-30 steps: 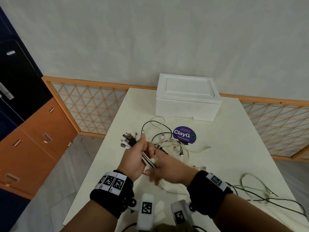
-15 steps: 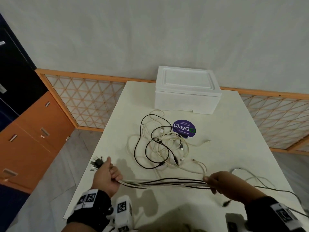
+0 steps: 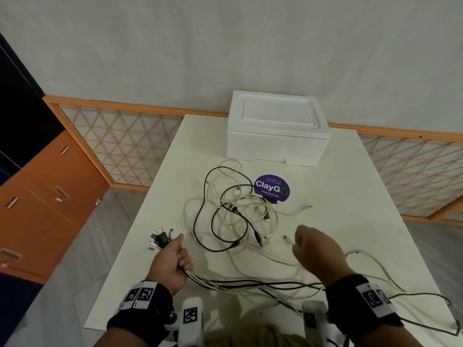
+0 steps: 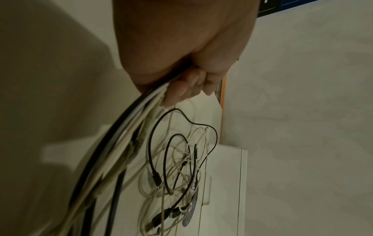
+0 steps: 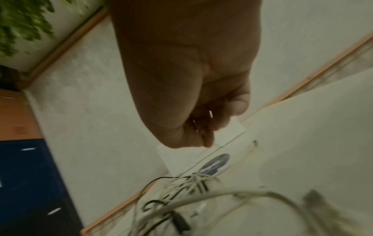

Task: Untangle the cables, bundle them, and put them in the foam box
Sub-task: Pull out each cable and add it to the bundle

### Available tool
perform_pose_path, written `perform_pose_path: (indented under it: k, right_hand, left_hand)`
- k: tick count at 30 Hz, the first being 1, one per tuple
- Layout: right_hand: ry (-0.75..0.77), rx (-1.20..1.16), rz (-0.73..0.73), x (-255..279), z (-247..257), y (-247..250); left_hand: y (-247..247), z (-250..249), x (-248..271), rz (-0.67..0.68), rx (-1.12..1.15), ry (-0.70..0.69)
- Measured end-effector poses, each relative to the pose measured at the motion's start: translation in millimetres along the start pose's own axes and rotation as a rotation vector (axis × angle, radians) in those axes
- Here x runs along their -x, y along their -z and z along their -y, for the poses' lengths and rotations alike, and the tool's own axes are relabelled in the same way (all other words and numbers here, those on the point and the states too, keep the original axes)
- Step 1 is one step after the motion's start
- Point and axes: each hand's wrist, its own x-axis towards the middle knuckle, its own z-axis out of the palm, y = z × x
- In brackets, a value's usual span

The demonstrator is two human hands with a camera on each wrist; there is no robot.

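White tabletop [image 3: 350,201] carries everything. Foam box [image 3: 276,141], lid on, sits at the far end, well beyond both hands. Purple round sticker [image 3: 271,188] lies just in front of the box. Tangle of black and white cables [image 3: 233,214] lies loose on the tabletop between sticker and hands, just ahead of them. Left hand [image 3: 172,264] is fisted around a bunch of cables [image 3: 250,288]; plug ends [image 3: 160,237] stick out past the thumb side, the strands trail from the heel of the hand across to the right, passing under the right wrist. Left wrist view shows the fingers [image 4: 187,89] curled round the black and white strands [image 4: 129,127]. Right hand [image 3: 318,249] is up above the tabletop, fingers curled in a loose fist; a thin white cable end [image 3: 288,239] sits right at its knuckles, but grip cannot be told, right wrist view too blurred. More loose cables [image 3: 390,276] lie to the right of the right hand.
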Motion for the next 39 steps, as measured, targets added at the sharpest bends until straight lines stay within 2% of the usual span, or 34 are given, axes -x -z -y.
perform_pose_path:
  k: [2, 3, 6, 9, 12, 14, 19, 21, 24, 27, 28, 30, 31, 33, 36, 39]
  right_hand:
    - [0.139, -0.052, -0.021, -3, 26, 5]
    - [0.224, -0.067, 0.029, -7, 42, 3]
    - [0.481, -0.031, 0.302, -18, 87, -23]
    - [0.592, 0.137, 0.442, -32, 110, -55]
    - [0.63, 0.335, 0.381, -41, 115, -70]
    - [0.68, 0.386, 0.335, -42, 116, -72]
    - [0.838, 0.288, 0.259, -32, 117, -53]
    - [0.859, 0.333, 0.283, -25, 113, -35]
    - [0.843, 0.403, 0.317, -17, 86, -11]
    - [0.689, 0.557, 0.4, -12, 47, 11]
    - [0.646, 0.601, 0.31, -14, 32, 15]
    - [0.494, 0.618, 0.267, -20, 9, 25]
    - [0.42, 0.56, 0.277, -23, 4, 33]
    - [0.283, 0.27, 0.232, -32, 6, 44]
    - [0.267, -0.272, 0.108, -43, 44, 54]
    - [0.255, -0.604, 0.233, -48, 94, 54]
  left_hand:
    - [-2, 0, -2, -0.004, -0.004, 0.009]
    - [-3, 1, -3, -0.012, -0.009, 0.013]
    - [-4, 2, -5, -0.031, -0.021, 0.021]
    - [-9, 3, -3, -0.043, -0.082, 0.024]
    - [-12, 5, 0, -0.022, -0.22, 0.04]
    - [-14, 7, -2, -0.002, -0.262, 0.06]
    - [-26, -4, -9, 0.034, -0.134, 0.075]
    - [-36, -17, -10, 0.048, -0.067, 0.079]
    - [-57, -40, -12, 0.07, -0.008, 0.02]
    - [-76, -62, -15, 0.1, 0.053, -0.058]
    - [-80, -67, -15, 0.122, 0.061, -0.074]
    - [-87, -70, -10, 0.186, 0.035, -0.093]
    - [-90, -67, -6, 0.227, 0.004, -0.095]
    - [-98, -54, 6, 0.311, -0.085, -0.086]
    - [-107, -30, 25, 0.41, -0.335, -0.067]
    - [-111, -14, 38, 0.513, -0.543, -0.062]
